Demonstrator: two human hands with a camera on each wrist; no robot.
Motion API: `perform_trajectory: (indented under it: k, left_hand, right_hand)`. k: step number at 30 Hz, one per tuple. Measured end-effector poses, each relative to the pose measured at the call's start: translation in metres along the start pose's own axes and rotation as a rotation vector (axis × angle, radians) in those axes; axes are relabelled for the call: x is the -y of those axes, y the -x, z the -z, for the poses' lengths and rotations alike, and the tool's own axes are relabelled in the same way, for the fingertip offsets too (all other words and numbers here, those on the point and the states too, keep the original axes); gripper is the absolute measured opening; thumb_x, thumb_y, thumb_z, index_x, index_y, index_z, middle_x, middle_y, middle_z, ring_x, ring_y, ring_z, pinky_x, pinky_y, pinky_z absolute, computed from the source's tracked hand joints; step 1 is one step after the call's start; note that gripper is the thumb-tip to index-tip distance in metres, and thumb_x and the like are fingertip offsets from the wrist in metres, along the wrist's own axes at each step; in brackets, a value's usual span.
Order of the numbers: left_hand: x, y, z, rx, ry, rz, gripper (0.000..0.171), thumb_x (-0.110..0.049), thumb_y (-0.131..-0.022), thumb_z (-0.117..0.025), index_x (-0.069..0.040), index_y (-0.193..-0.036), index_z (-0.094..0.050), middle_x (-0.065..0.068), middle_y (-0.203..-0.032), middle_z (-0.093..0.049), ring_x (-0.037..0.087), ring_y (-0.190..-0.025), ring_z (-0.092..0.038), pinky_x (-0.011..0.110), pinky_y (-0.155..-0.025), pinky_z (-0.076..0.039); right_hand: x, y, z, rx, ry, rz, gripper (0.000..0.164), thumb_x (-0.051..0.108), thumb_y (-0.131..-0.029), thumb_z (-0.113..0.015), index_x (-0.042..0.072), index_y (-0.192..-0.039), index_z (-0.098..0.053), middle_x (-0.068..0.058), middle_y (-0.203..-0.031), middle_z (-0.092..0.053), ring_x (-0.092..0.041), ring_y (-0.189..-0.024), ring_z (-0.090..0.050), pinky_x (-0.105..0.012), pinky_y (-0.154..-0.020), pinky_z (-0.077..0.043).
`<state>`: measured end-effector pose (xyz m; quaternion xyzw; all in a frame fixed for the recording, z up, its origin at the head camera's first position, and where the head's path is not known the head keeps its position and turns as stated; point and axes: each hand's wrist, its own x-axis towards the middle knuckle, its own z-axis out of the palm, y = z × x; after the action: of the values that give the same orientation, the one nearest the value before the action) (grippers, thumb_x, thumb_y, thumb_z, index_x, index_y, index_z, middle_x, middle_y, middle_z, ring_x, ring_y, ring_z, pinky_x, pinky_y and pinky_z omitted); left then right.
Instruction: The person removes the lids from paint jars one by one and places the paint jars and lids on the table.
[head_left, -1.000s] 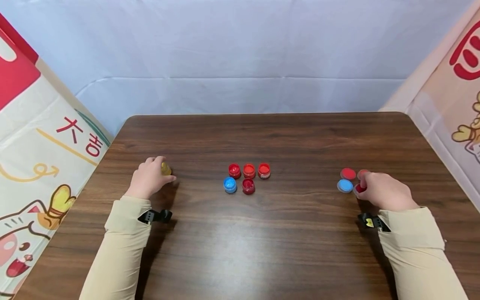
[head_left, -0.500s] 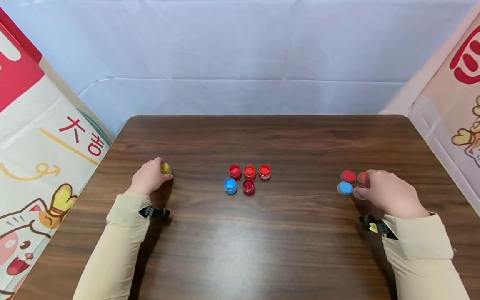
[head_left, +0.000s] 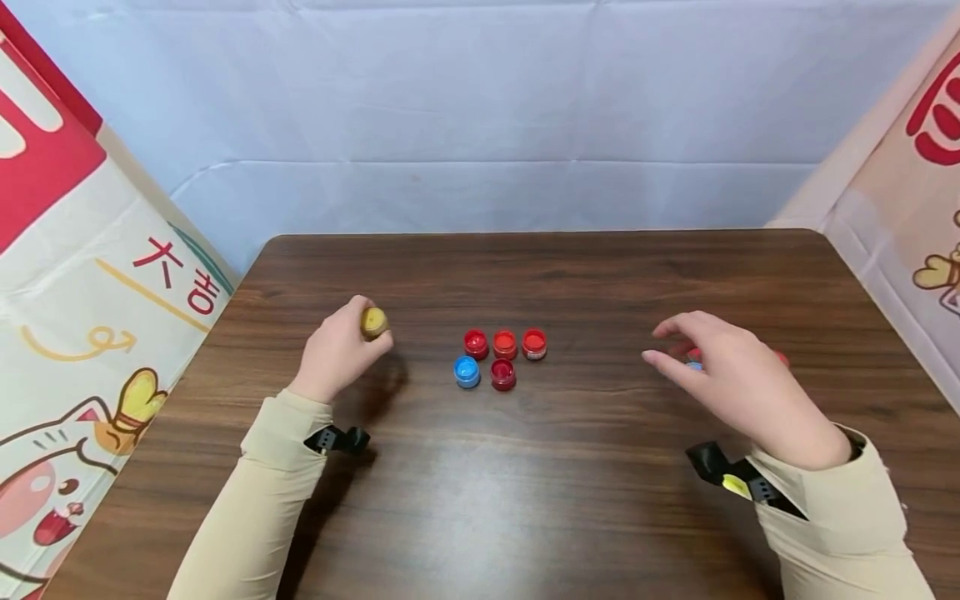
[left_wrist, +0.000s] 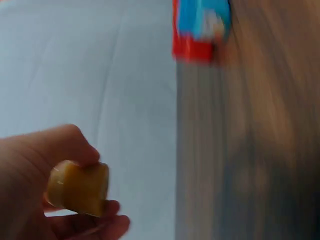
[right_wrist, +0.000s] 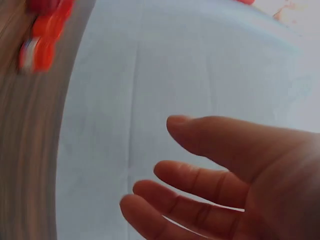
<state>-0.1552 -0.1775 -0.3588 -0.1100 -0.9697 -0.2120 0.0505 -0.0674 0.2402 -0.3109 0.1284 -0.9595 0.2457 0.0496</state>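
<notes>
Thumb and fingers of my left hand [head_left: 333, 357] pinch a small yellow paint jar [head_left: 374, 323], raised above the left part of the table. In the left wrist view the yellowish jar [left_wrist: 85, 187] sits between the thumb and the fingers. My right hand [head_left: 738, 383] hovers over the right side, fingers loosely bent and spread, holding nothing. Beneath it lie several flat lids, mostly hidden; a bit of a blue lid [head_left: 695, 366] and the edge of a red lid [head_left: 782, 357] show. The right wrist view shows a gap between thumb and fingers.
Mid-table, uncapped paint jars stand in two rows: a red jar [head_left: 476, 344], an orange-red jar [head_left: 505, 344] and another red jar [head_left: 534, 343] behind, a blue jar [head_left: 467, 372] and a dark red jar [head_left: 503, 375] in front. A pale cloth [head_left: 480, 108] hangs behind the table.
My left hand has lifted the yellow jar and carried it to the right. My right hand has come up off the lids, its fingers spreading and moving slightly left.
</notes>
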Motion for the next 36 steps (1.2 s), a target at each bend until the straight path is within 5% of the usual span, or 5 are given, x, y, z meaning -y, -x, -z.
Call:
perform_trajectory:
  k: [9,17,26,36]
  left_hand:
    - [-0.074,0.008,-0.03,-0.093,0.173,-0.299,0.029,-0.028,-0.077,-0.071,-0.01,-0.095,-0.057,-0.002,-0.086,-0.055,0.013,-0.069,-0.05,0.029,-0.062,-0.043]
    - [-0.135,0.023,-0.053,0.056,0.238,-0.492,0.031,-0.028,-0.077,-0.075,-0.011,-0.096,-0.058,-0.006,-0.082,-0.052,0.007,-0.068,-0.046,0.02,-0.06,-0.042]
    - [-0.146,0.03,-0.064,0.057,0.312,-0.492,0.034,-0.028,-0.075,-0.079,-0.011,-0.096,-0.057,-0.006,-0.084,-0.051,0.006,-0.073,-0.044,0.017,-0.061,-0.041]
    - [-0.146,0.032,-0.063,0.129,0.606,-0.302,0.034,-0.014,-0.078,-0.074,-0.01,-0.108,-0.059,-0.006,-0.094,-0.059,0.014,-0.065,-0.049,0.023,-0.06,-0.044]
  right_hand:
    - [0.048,-0.017,-0.011,0.052,-0.055,0.122,0.025,0.028,-0.087,-0.066,0.013,-0.105,-0.062,0.003,-0.1,-0.063,-0.012,-0.085,-0.062,-0.036,-0.07,-0.049]
    - [0.073,-0.021,-0.035,0.127,-0.056,0.176,0.042,0.039,-0.081,-0.071,0.013,-0.113,-0.061,0.005,-0.099,-0.061,-0.011,-0.083,-0.058,-0.031,-0.066,-0.05]
    - [0.07,-0.021,-0.048,0.08,-0.021,0.166,0.03,0.037,-0.076,-0.076,0.014,-0.089,-0.062,0.008,-0.076,-0.054,-0.003,-0.062,-0.049,-0.023,-0.055,-0.043]
    - [0.069,-0.025,-0.051,-0.023,0.004,0.122,0.031,0.045,-0.076,-0.074,0.017,-0.078,-0.06,0.009,-0.067,-0.05,-0.005,-0.053,-0.043,-0.024,-0.049,-0.039]
